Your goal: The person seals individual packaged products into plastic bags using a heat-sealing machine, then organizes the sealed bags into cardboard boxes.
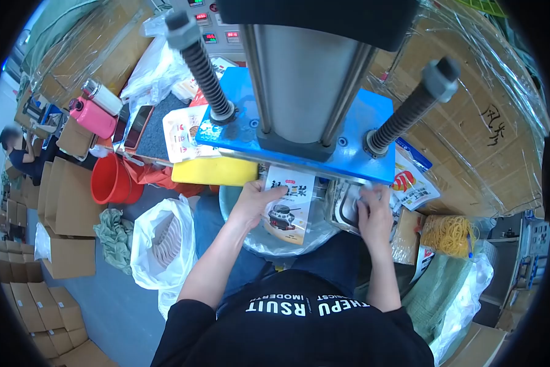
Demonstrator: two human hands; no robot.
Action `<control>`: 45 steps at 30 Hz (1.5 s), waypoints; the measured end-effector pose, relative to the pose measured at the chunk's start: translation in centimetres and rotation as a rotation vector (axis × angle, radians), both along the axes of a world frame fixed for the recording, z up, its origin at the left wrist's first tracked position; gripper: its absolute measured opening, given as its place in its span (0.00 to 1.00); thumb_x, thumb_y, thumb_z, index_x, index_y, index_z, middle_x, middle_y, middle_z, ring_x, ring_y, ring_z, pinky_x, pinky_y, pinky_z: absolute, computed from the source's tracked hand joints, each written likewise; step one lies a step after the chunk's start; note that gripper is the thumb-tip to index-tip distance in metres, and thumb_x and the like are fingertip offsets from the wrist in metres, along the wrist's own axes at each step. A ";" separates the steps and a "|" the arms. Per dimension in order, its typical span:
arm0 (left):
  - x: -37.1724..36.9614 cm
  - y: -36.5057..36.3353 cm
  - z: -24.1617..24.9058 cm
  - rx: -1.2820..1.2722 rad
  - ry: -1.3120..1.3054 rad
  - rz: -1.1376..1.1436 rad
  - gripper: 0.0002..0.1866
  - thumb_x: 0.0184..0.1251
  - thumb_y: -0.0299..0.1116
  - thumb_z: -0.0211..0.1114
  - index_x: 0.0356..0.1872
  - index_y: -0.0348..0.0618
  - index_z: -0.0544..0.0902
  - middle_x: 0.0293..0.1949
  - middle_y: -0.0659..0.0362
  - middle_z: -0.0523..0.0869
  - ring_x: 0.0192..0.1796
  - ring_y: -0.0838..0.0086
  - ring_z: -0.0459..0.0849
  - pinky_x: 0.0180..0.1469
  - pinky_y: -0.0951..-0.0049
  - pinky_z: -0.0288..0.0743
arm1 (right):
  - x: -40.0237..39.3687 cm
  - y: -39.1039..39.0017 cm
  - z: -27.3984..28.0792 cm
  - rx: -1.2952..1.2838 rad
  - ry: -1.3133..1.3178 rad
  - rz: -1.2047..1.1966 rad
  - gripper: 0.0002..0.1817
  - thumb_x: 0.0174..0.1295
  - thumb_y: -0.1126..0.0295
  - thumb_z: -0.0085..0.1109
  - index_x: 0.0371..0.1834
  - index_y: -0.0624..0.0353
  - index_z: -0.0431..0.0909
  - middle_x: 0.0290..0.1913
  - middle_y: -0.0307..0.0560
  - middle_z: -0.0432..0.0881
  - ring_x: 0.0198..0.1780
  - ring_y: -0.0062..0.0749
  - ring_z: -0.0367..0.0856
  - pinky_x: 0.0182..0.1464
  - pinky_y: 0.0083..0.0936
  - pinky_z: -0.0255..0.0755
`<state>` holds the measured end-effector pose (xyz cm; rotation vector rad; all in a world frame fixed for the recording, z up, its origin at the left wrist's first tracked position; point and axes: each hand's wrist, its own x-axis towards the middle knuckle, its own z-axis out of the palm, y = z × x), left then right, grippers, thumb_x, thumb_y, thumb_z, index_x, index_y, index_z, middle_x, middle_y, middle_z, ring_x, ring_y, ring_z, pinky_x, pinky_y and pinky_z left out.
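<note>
My left hand (pixel 251 203) grips a printed pouch (pixel 289 208) by its left edge, with the thumb lying across the front. The pouch is white above and tan below, with dark lettering and a picture of a pot. Its top end lies at the front edge of a press with a blue plate (pixel 360 160). My right hand (pixel 377 215) is curled at a silvery, dark-edged item (pixel 346 205) right of the pouch. Its fingertips are slightly blurred, and what they pinch cannot be made out. Beneath the pouch, a round plastic-lined container (pixel 314 243) sits between my legs.
Threaded rods with springs (pixel 204 70) rise from the press plate. A yellow block (pixel 215 171) and more pouches (pixel 184 133) are at left, near a red bucket (pixel 111 178) and a white bag (pixel 163 241). Yellow twine (pixel 447 237) lies at right. Another person (pixel 25 153) sits far left.
</note>
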<state>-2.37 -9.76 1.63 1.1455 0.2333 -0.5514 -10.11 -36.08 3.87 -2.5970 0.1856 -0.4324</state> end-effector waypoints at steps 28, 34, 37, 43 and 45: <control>-2.8 5.2 2.3 0.950 -0.980 0.230 0.07 0.46 0.22 0.67 0.29 0.37 0.82 0.25 0.56 0.79 0.30 0.65 0.75 0.34 0.69 0.69 | -0.7 -1.0 0.0 0.278 -0.124 0.052 0.09 0.61 0.81 0.55 0.44 0.66 0.79 0.37 0.53 0.79 0.36 0.44 0.80 0.40 0.30 0.73; -5.6 0.8 4.5 0.857 -0.999 -0.130 0.07 0.43 0.23 0.69 0.28 0.38 0.85 0.26 0.59 0.83 0.30 0.68 0.72 0.33 0.72 0.66 | 0.3 3.0 6.5 0.651 0.022 0.382 0.09 0.58 0.77 0.63 0.42 0.64 0.84 0.33 0.43 0.83 0.32 0.25 0.78 0.34 0.20 0.70; -6.0 0.2 5.6 0.739 -0.880 -0.193 0.06 0.46 0.26 0.73 0.27 0.39 0.85 0.25 0.58 0.82 0.30 0.69 0.72 0.33 0.71 0.65 | 0.9 4.4 7.3 0.598 -0.001 0.463 0.08 0.58 0.77 0.63 0.40 0.66 0.83 0.32 0.47 0.81 0.30 0.29 0.79 0.33 0.21 0.70; -8.1 0.0 3.1 0.288 -0.280 -0.300 0.11 0.61 0.34 0.71 0.32 0.34 0.85 0.27 0.63 0.86 0.29 0.84 0.78 0.31 0.79 0.70 | -0.7 6.8 1.8 0.858 -0.100 0.295 0.08 0.62 0.76 0.61 0.43 0.66 0.81 0.40 0.44 0.81 0.36 0.22 0.77 0.39 0.18 0.70; -8.2 -0.2 2.9 0.199 -0.281 -0.253 0.10 0.64 0.32 0.69 0.34 0.32 0.86 0.32 0.62 0.88 0.32 0.85 0.81 0.33 0.81 0.75 | -0.9 6.8 1.4 0.907 -0.027 0.271 0.11 0.65 0.76 0.57 0.49 0.65 0.78 0.45 0.43 0.80 0.36 0.19 0.76 0.40 0.16 0.70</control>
